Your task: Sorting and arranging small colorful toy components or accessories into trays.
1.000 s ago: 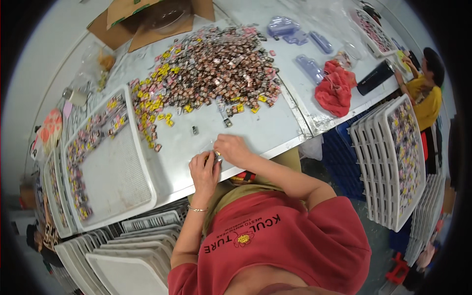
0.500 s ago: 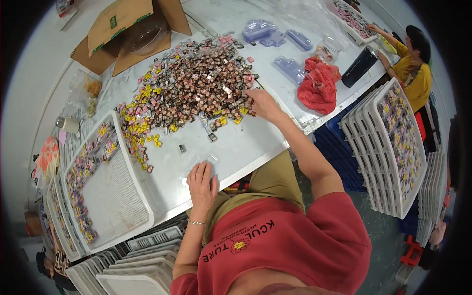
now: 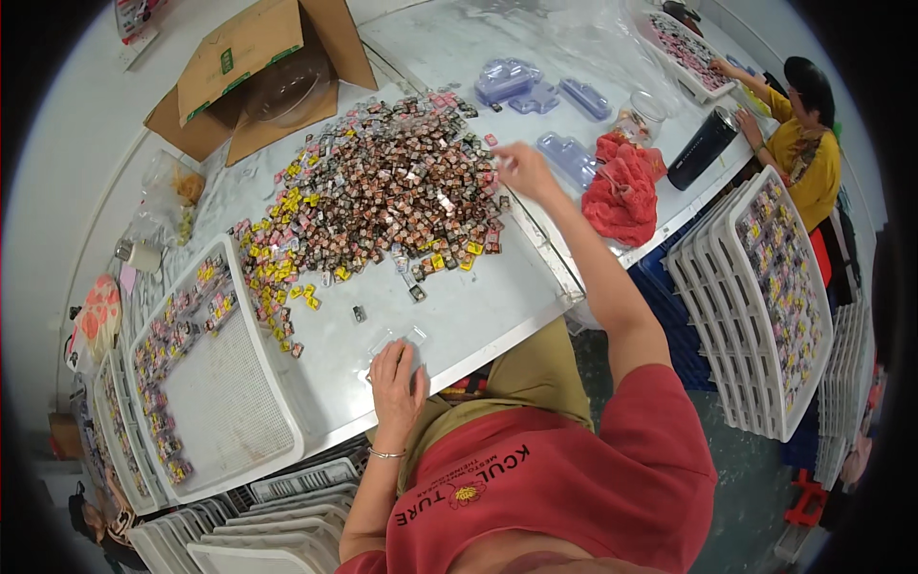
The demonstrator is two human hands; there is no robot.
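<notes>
Moved: right hand has been carried farther out, past the heap of small packets.
Right grip: fingers pinched together; contents cannot be told.
Left hand: laid flat, fingers spread, on a clear plastic blister.

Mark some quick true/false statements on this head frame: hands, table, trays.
1. The left hand rests flat on a small clear plastic piece at the table edge. True.
2. The right hand is in the cardboard box. False: it reaches to the far right edge of the pile of small packets.
3. The white tray beside the left hand is full. False: packets line only its outer rows; the middle is bare.
4. A red cloth lies right of the pile. True.
</notes>
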